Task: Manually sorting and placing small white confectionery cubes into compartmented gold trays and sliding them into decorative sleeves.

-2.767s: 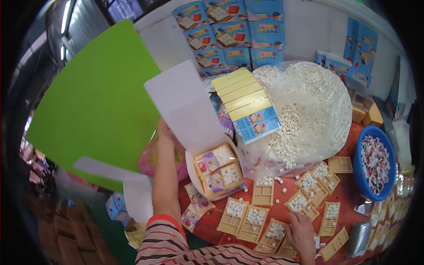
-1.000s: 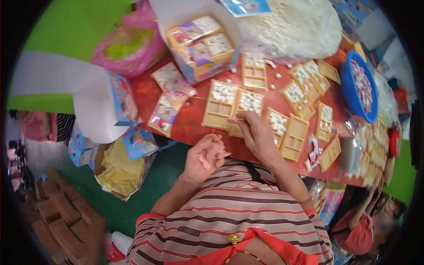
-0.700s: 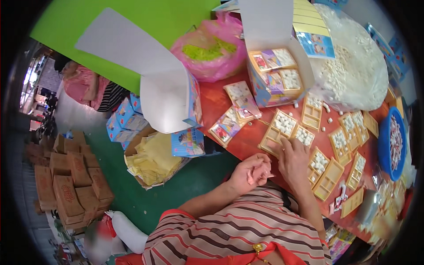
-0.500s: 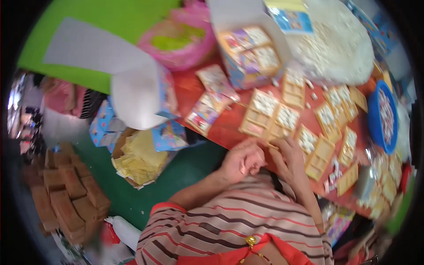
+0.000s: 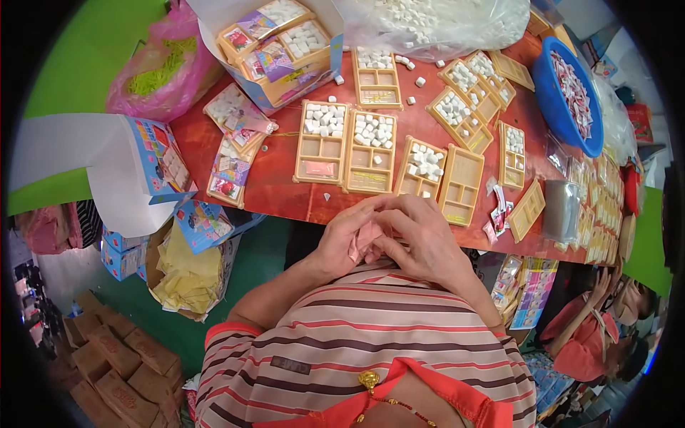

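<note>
Fingers point(image 5: 389, 228) of both hands curled together, pinching small pink packet point(image 5: 365, 241) between them. Left hand point(image 5: 344, 239) and right hand point(image 5: 421, 239) touching, held close to chest just below near edge of red bench point(image 5: 278, 189). Packet off bench, in hands. Just beyond fingers: tan compartment trays point(image 5: 371, 153) in row, some holding white pieces point(image 5: 322, 118). Farther back: open box point(image 5: 282, 43) packed with filled trays, clear bag point(image 5: 428, 21) of white pieces. Blue bowl point(image 5: 567, 93) at right. Pink bag point(image 5: 160, 71) at left.

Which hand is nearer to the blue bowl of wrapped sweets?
Right. The right hand lies on the blue bowl's side of the clasped pair; the left hand sits beyond it, both at the table's near edge.
</note>
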Motion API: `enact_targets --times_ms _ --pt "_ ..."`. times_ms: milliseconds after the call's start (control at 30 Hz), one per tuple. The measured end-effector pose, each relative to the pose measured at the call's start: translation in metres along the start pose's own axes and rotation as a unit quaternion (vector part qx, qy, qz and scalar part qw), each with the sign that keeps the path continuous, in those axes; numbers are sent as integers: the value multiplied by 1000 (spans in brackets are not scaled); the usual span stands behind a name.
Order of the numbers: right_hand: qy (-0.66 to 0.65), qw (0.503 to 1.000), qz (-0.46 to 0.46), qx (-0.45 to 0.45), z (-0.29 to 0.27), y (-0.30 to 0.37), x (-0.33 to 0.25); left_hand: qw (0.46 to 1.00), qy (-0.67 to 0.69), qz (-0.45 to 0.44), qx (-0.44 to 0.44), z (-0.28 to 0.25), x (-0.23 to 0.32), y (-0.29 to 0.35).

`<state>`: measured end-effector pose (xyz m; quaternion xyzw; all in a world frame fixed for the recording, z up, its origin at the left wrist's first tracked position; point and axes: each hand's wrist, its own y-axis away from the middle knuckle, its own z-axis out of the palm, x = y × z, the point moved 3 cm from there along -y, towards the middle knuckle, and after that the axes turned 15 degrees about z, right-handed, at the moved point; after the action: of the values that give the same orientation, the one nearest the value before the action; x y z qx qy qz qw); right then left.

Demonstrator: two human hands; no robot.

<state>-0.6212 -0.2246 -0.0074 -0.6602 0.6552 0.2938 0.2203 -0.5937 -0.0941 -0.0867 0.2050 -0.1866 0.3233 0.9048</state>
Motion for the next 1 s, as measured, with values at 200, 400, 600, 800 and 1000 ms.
enact_targets --times_ms 200,400,600,800,1000 --pt "40 998 -38 -19 5 0 10 999 27 -11 -28 -17 -9 1" --pt "-38 999 -18 -6 2 -5 17 999 25 -23 13 -18 -4 5" --pt "-35 995 25 92 -1 -28 28 999 30 -1 26 -28 2 14" --pt "166 977 8 134 15 -44 27 998 28 -7 52 -28 5 17" --pt "67 997 -30 -1 2 -14 9 1000 -12 -13 2 -14 8 11"
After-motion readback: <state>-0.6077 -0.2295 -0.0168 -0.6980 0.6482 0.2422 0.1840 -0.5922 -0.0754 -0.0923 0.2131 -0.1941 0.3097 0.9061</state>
